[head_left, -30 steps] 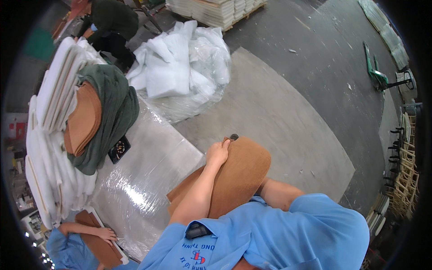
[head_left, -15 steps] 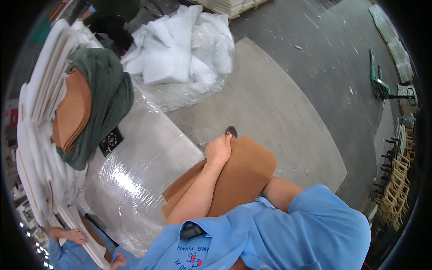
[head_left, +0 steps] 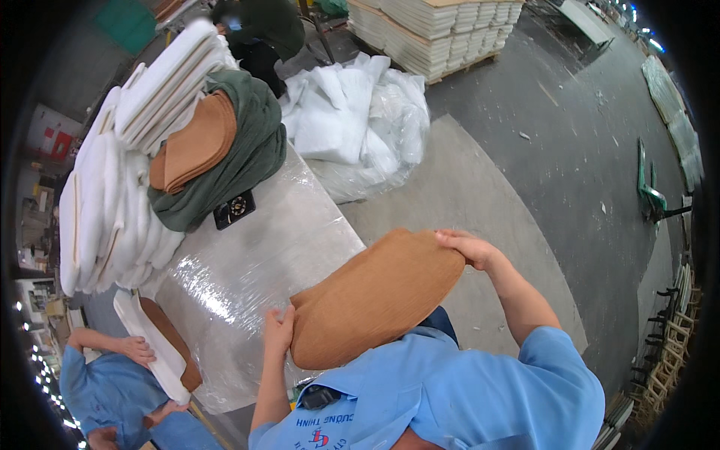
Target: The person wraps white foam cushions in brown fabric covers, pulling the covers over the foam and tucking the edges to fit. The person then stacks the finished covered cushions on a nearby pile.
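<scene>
A bench [head_left: 247, 255] wrapped in clear, glossy plastic film is seen running from eleven o'clock toward six o'clock, with a heap of white plastic sheeting [head_left: 360, 120] on the grey floor [head_left: 570, 150] at twelve o'clock. At ten o'clock, stacked white foam pads [head_left: 112, 195] are topped by a dark green cloth [head_left: 240, 157] draped round a tan pad. A brown seat cover [head_left: 375, 296], rounded at one end and squarer at the other, with a fine woven, felt-like surface and a stitched edge, is held up at the centre, above the near edge of the bench and the person's blue shirt [head_left: 465, 390]. Its lower left corner is pinched by the left hand [head_left: 279, 330], the grip clamped on the fabric; its upper right rim is gripped by the right hand [head_left: 469, 247], fingers curled over the edge. At eight o'clock, a white foam piece [head_left: 154, 349] is handled by a co-worker's hand [head_left: 139, 349]. A small black device [head_left: 234, 208] lies on the bench beneath the green cloth.
</scene>
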Available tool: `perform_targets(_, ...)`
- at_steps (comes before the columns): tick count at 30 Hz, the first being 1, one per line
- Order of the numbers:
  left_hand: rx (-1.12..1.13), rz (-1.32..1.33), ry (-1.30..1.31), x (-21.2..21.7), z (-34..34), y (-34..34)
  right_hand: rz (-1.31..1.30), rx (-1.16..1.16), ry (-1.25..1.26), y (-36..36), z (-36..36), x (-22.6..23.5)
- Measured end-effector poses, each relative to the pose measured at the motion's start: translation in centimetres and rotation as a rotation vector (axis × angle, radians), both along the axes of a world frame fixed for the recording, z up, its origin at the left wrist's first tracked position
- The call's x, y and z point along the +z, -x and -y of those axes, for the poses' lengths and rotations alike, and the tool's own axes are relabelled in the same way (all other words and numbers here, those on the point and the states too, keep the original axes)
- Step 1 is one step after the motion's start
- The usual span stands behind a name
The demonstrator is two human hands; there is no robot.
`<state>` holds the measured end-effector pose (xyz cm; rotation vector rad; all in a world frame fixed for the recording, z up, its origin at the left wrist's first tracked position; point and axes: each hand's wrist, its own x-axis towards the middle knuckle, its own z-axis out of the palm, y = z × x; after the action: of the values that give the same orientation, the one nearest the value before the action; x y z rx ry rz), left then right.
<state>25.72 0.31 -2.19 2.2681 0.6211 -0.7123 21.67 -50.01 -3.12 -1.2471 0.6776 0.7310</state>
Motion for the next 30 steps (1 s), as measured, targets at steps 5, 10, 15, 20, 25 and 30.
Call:
perform_targets(5,0.663,-0.098,1.016,-1.6,-0.9,5.9,0.236,0.18,0.107,-2.4,-1.3,1.4)
perform_targets(10,0.651,0.386,1.179,2.9,-2.7,8.5,0.626,0.142,0.139,-7.9,-6.4,4.4)
perform_targets(15,0.374,0.48,0.936,4.1,-5.4,13.0,0.845,-0.197,-0.026,-15.0,-13.7,5.8)
perform_targets(20,0.253,0.605,0.827,3.6,-2.0,18.8,0.878,-0.283,-0.196,-19.3,-20.1,7.0)
perform_targets(25,0.042,0.539,0.96,2.1,0.9,18.8,0.792,-0.237,-0.276,-20.9,-23.4,5.1)
perform_targets(30,-0.151,0.513,0.818,7.6,1.3,14.8,0.836,-0.335,-0.236,-20.0,-24.3,5.9)
